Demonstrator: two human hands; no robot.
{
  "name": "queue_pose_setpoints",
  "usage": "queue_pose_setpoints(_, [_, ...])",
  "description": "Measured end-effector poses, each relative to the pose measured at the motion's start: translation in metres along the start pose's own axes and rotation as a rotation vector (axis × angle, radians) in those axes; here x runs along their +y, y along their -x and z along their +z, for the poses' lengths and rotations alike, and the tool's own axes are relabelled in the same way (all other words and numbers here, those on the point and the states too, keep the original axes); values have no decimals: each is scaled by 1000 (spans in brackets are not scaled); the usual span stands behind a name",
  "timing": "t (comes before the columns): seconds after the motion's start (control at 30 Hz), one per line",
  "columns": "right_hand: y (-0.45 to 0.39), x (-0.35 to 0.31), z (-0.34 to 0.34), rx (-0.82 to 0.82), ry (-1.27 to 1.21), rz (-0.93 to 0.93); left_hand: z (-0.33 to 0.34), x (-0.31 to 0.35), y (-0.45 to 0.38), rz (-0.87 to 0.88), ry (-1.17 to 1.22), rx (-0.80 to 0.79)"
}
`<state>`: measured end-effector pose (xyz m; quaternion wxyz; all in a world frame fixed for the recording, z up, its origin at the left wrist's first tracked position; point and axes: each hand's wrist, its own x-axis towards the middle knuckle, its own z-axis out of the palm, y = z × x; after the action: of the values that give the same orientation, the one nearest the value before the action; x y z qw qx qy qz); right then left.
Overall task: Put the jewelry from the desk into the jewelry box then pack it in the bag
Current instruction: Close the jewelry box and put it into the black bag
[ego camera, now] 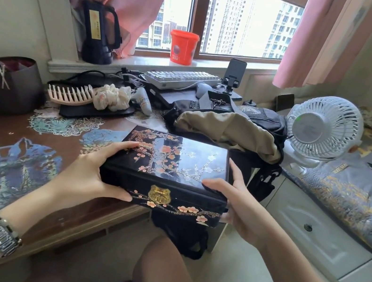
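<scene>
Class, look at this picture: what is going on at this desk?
A person holds a closed black jewelry box painted with blossoms, left hand on one end and right hand on the other, both in a firm grip. The box is held at the desk's front edge. Just behind it lies a black bag with its mouth open, not yet packed.

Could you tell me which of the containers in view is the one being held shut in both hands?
The black floral jewelry box, gripped at its ends by the left hand and right hand; the orange bucket stands untouched on the windowsill.
</scene>
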<state>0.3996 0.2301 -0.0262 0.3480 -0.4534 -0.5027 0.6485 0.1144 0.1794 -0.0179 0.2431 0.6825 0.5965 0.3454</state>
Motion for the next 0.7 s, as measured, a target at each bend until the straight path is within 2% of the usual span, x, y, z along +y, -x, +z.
queue_pose_setpoints(0.27, [5, 4, 6, 24, -73, -70, 0, -1, 0, 3, 23, 0])
queue_pose_setpoints(0.7, [7, 4, 12, 30, -98, -84, 0, -4, -2, 32, 71, 26])
